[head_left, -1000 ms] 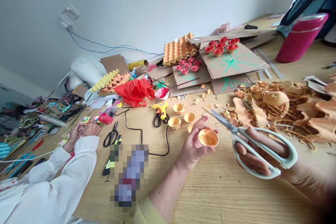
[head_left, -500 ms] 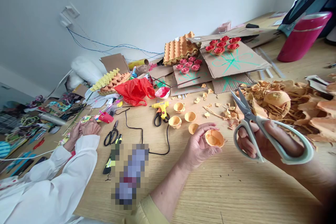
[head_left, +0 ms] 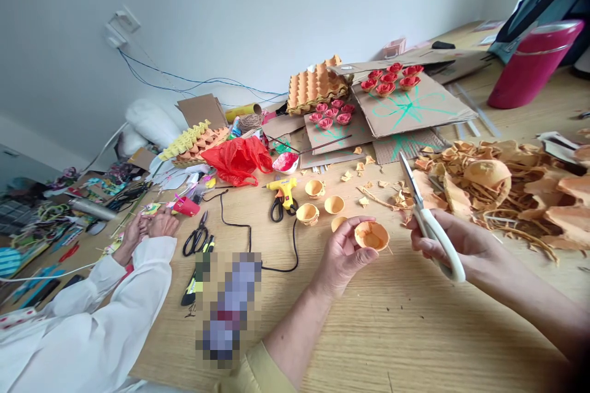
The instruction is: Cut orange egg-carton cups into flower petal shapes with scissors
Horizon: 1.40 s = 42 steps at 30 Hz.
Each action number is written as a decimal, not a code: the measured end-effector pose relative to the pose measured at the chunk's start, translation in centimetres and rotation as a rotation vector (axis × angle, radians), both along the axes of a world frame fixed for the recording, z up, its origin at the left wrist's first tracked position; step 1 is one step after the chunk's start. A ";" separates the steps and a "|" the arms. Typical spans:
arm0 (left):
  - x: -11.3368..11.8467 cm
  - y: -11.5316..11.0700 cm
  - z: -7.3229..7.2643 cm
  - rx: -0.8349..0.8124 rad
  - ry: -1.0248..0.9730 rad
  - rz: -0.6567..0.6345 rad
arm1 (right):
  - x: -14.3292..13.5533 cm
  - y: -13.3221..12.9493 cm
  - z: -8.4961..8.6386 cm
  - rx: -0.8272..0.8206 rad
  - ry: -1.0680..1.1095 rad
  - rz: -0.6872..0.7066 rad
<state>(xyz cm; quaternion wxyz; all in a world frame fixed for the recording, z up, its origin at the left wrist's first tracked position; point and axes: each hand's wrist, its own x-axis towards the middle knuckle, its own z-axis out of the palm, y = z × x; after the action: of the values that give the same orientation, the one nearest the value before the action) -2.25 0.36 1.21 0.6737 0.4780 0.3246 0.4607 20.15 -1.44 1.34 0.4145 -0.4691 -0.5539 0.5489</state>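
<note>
A: Any lettering legible?
B: None. Cardboard sheet [head_left: 410,107] behind the egg tray [head_left: 313,87] carries green marker strokes only, no words. The rest of the surface [head_left: 415,331] clutter: unreadable.

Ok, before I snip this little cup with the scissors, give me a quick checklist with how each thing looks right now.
1. Cup held in left hand: ok.
2. Scissors gripped in right hand: ok.
3. Blades on the cup rim: not ok, they point away.
4. Blades open: cannot tell.
5. Left fingers clear of blades: ok.
6. Other person's hands away from the blades: ok.
</note>
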 end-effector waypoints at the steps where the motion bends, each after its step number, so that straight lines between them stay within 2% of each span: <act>1: 0.0 -0.1 0.1 0.006 0.004 0.011 | -0.1 0.0 -0.2 0.020 0.006 0.010; 7: 0.1 -0.5 -0.1 0.103 0.121 0.012 | -1.8 -0.3 -1.7 0.091 0.124 -0.005; 10: 0.0 -0.5 -0.4 0.180 0.227 0.035 | -2.2 -0.3 -1.4 0.059 0.205 0.008; 13: 0.0 -0.4 -0.6 0.200 0.262 0.065 | -1.8 -0.2 -0.5 0.049 0.247 -0.037; 17: 0.1 -0.5 -0.8 0.210 0.250 0.085 | -1.1 0.2 -0.6 0.102 0.158 -0.106; 21: 0.3 -0.6 -0.9 0.202 0.219 0.071 | -1.6 0.0 -2.0 0.106 0.116 -0.003; 24: 0.3 -0.6 -0.9 0.204 0.200 0.080 | -2.0 -0.1 -2.0 0.093 0.091 -0.005; 28: 0.2 -0.5 -0.5 0.196 0.206 0.104 | -1.0 0.2 -0.6 0.116 0.065 -0.121; 33: 0.0 -0.3 -0.2 0.179 0.204 0.127 | 1.1 0.9 1.3 0.185 -0.270 -0.474; 35: 0.0 -0.3 -0.3 0.172 0.200 0.115 | 1.4 0.8 1.8 0.206 -0.315 -0.537; 37: 0.0 -0.3 -0.3 0.165 0.186 0.108 | 1.1 0.6 2.0 0.206 -0.270 -0.502; 42: -0.1 -0.1 -0.1 0.091 0.085 0.058 | 0.0 0.0 1.3 0.210 -0.227 -0.279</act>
<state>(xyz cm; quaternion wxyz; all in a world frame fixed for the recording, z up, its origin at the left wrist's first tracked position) -2.31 0.31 1.13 0.6230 0.5178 0.3454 0.4737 20.15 -1.48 2.65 0.4680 -0.5543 -0.5809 0.3691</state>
